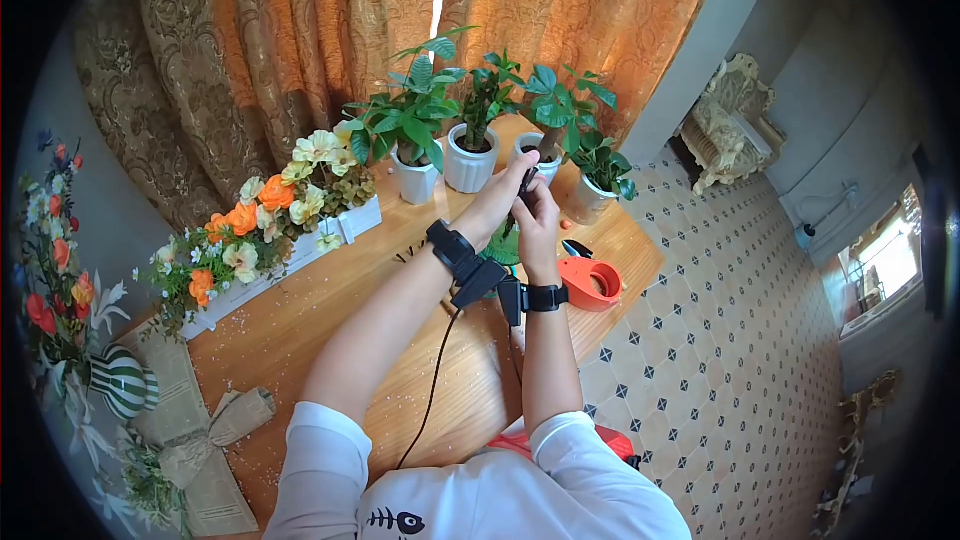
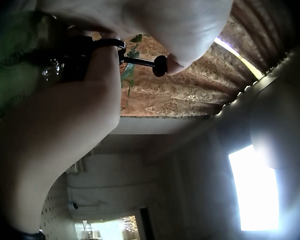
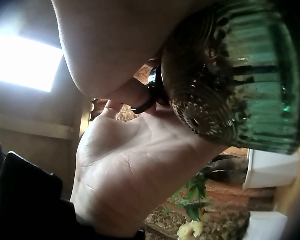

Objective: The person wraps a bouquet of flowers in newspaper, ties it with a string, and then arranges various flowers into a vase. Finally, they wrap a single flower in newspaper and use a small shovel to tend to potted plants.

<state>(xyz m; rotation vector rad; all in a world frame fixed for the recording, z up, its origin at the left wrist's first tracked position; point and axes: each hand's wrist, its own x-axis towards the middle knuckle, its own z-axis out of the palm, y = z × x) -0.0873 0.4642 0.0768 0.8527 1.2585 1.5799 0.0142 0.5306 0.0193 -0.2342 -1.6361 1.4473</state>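
Both hands hold a green glass spray bottle [image 1: 506,246] with a black pump top, above the table near the potted plants. My left hand [image 1: 492,208] grips the pump top, its thumb touching the round black knob [image 2: 160,65] of the extended plunger rod. My right hand [image 1: 538,230] holds the same top from the other side, with a finger through the black ring [image 3: 154,82]. In the right wrist view the bottle's ribbed body [image 3: 250,75] and patterned base show beside the left palm. The bottle's neck is mostly hidden by the hands.
White-potted plants [image 1: 470,162] line the table's far end; artificial flowers in a white planter [image 1: 335,230] stand left. An orange-red container [image 1: 590,285] and a black-and-blue tool [image 1: 576,249] lie right of the hands. A cable [image 1: 436,372] trails across the wooden table [image 1: 400,370].
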